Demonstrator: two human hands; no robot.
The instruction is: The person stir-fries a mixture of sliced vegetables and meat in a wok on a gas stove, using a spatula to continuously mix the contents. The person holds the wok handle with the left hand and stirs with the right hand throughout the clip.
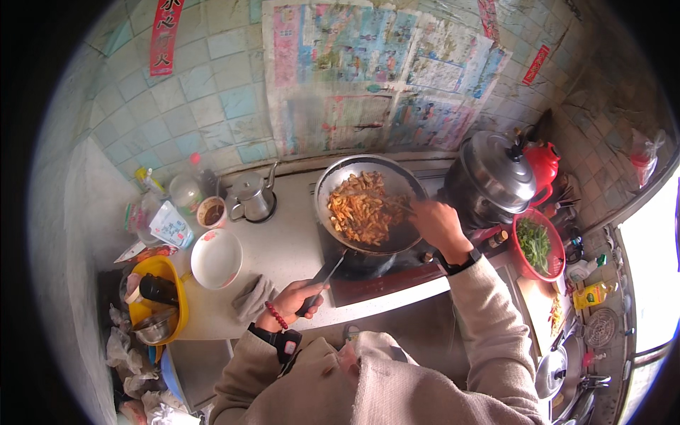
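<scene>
My left hand is closed around the dark handle of a wok. The wok stands tilted over a black cooktop and holds browned, orange-coloured pieces of food, perhaps small shrimp. Over the wok's right rim, my right hand grips a utensil whose thin metal part reaches into the food; its handle is hidden in the fingers. A white bowl with a floral pattern sits on the counter to the left, near a crumpled grey cloth.
A lidded steel pot, a red kettle and a red basket of greens stand to the right. Left are a metal pitcher, a cup of dark sauce and a yellow tub. A tiled wall rises behind.
</scene>
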